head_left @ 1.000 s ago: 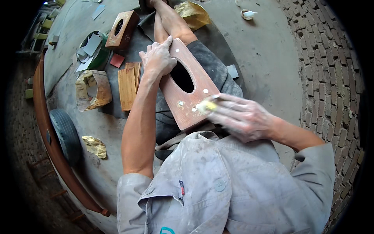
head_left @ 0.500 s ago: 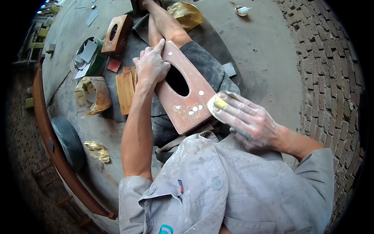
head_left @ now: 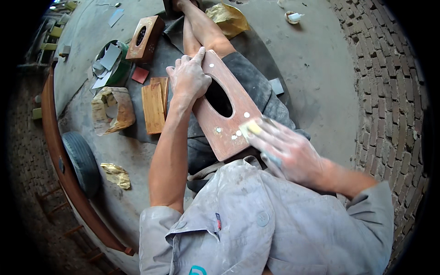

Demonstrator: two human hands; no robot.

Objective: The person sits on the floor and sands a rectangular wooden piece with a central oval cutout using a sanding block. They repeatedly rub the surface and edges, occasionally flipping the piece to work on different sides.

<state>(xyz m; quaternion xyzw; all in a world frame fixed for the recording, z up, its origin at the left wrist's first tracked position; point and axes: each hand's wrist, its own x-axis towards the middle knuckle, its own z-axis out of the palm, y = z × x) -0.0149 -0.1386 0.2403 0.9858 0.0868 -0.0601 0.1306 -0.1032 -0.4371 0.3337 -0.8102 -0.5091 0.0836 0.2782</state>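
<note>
Head view: left hand (head_left: pixel 190 79), fingers half-spread, grips the wooden tissue box (head_left: pixel 228 126); right hand (head_left: pixel 292 149), fingers flat, holds a pale pad (head_left: pixel 245 130). Box seems light, stiff, dust-slick; edges suit holding.

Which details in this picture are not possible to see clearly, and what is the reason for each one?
All in the head view:
Inside of the wooden tissue box: its oval opening shows only black.
Full outline of the pale yellow pad: covered partly by the fingers of the right hand.
Finger details of the right hand: blurred.
Small white item at upper right: too small to identify.
Person's feet: cut off by the upper edge.
</note>
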